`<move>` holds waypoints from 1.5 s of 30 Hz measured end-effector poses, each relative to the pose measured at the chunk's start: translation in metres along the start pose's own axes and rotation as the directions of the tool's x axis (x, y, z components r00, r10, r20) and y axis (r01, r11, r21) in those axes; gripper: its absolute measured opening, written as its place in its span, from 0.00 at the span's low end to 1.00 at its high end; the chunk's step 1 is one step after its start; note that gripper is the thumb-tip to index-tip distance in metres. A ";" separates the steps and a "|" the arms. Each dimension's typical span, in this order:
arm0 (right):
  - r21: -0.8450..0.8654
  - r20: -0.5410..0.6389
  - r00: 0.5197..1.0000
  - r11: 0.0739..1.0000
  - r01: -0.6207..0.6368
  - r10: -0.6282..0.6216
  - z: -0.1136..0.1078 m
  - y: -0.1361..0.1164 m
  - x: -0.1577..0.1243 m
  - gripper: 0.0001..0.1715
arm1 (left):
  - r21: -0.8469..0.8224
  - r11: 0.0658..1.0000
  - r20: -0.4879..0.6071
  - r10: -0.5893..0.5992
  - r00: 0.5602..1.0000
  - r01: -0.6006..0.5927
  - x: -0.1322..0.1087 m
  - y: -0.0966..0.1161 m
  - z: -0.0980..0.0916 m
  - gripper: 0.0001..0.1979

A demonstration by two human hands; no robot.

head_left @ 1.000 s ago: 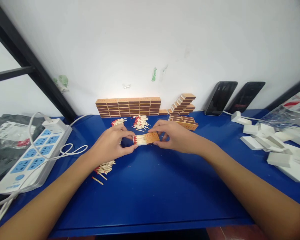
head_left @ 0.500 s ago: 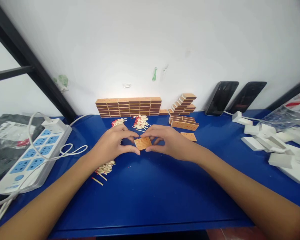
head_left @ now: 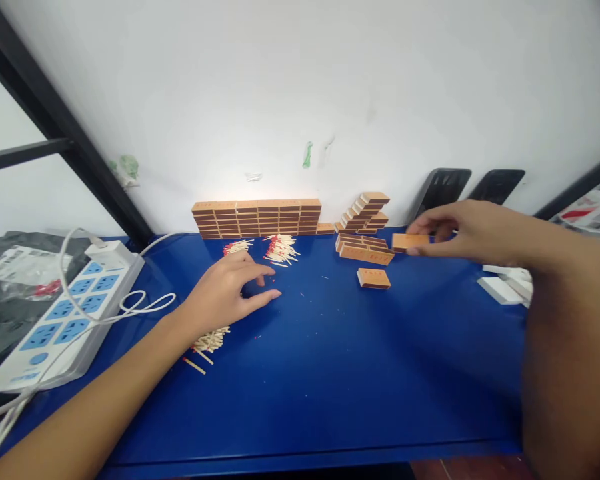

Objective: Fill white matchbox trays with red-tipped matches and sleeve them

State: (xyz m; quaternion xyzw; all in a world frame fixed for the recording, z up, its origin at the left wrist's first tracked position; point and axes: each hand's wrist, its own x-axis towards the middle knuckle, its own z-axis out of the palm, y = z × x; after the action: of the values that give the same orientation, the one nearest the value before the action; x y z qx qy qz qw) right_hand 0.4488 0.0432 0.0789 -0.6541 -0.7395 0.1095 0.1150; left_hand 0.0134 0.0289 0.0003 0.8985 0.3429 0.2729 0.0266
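My right hand [head_left: 450, 230] pinches an orange matchbox [head_left: 405, 243] by its right end, at the back right of the blue table near the two phones. My left hand [head_left: 235, 290] hovers over the table's left part, thumb and fingers apart with nothing between them. Beneath and behind it lie loose matches: one pile [head_left: 211, 340] by the wrist, another with red heads [head_left: 281, 249] further back. A single matchbox [head_left: 374, 278] lies flat right of the middle. Behind it is a group of matchboxes [head_left: 365, 249] set side by side.
A wall of stacked matchboxes [head_left: 257, 219] and a stepped stack [head_left: 364, 213] stand against the white wall. White inner trays [head_left: 505, 288] lie at right, partly hidden by my forearm. A power strip [head_left: 70, 313] with cables is at left. Two dark phones [head_left: 437, 190] lean on the wall.
My right hand has moved from the middle to the back right, with a matchbox in its fingers. My left hand has let go of the matchbox and stayed in place.
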 end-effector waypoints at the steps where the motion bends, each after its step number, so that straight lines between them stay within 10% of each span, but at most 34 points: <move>1: -0.032 0.078 0.991 0.994 -0.102 0.105 -0.003 0.017 0.003 0.25 | 0.006 1.000 0.007 0.004 1.000 -0.004 0.000 0.000 0.000 0.15; 9: -0.016 0.319 0.922 0.974 -0.228 0.221 0.024 0.058 0.025 0.30 | 0.033 0.999 0.004 0.000 1.000 0.000 0.000 -0.002 -0.002 0.12; 17: 0.017 0.000 0.998 0.998 0.067 -0.067 0.030 0.013 0.026 0.39 | 0.058 0.998 0.008 0.020 1.000 -0.021 0.001 -0.001 -0.002 0.12; 21: -0.051 0.019 0.994 0.993 0.105 -0.104 0.049 0.001 0.035 0.47 | 0.062 0.998 0.008 0.023 1.000 -0.024 0.001 -0.001 -0.002 0.12; 38: -0.037 0.107 0.993 0.998 0.053 -0.049 0.052 0.013 0.040 0.38 | 0.076 0.997 0.028 0.032 0.999 -0.034 0.001 0.000 -0.002 0.12; 45: -0.028 -0.199 0.958 0.979 0.204 -0.206 0.041 -0.023 0.028 0.27 | 0.099 0.995 0.070 0.012 0.997 -0.019 0.001 -0.001 -0.004 0.12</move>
State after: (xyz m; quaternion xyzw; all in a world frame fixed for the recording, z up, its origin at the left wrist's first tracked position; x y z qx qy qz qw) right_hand 0.4108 0.0677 0.0478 -0.5821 -0.7883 0.0278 0.1973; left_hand 0.0114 0.0297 0.0035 0.9103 0.3479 0.2242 -0.0083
